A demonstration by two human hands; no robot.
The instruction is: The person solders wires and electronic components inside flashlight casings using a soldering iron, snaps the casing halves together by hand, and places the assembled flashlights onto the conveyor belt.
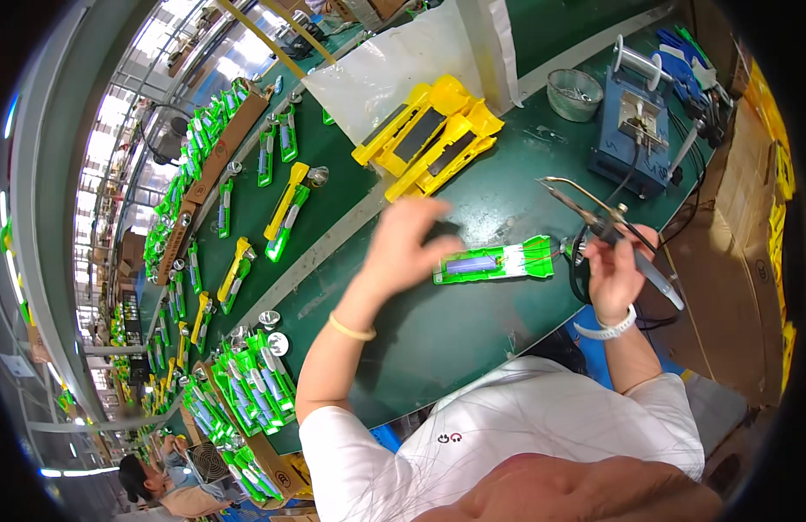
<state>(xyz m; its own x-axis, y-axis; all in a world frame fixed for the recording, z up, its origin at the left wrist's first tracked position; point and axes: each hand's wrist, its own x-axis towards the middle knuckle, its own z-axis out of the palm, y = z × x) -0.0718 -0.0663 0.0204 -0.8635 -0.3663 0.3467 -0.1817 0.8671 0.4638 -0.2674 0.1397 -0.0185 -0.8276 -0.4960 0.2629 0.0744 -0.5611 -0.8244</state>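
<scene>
The green table (438, 339) spread beneath both forearms, with a blue bench unit (613, 155) on its right side and a stack of yellow casings (442, 139) beyond the left hand. Nearer the person, a green casing (533, 258) lay on the tabletop between the two hands. Its long axis ran almost straight across the body, one end toward each hand, with the hollow side up.

From the right hand (618, 270) the casing lay to the left, with a silver reflector (577, 251) in the gap between them; from the left hand (404, 242) it lay just to the right. The left hand was the nearer, its thumb at the casing's left end, though the overhead view left it unclear whether skin met plastic.

That left hand was empty, fingers loosely spread and pointing away from the body. The right was closed around the soldering iron (612, 233), fingers curled and wrist bent upward; the iron slanted from lower right to upper left, its tip in the air past the casing's far edge rather than on it. Inside the casing, a blue cell (472, 265) filled the left half, lined up lengthwise.
</scene>
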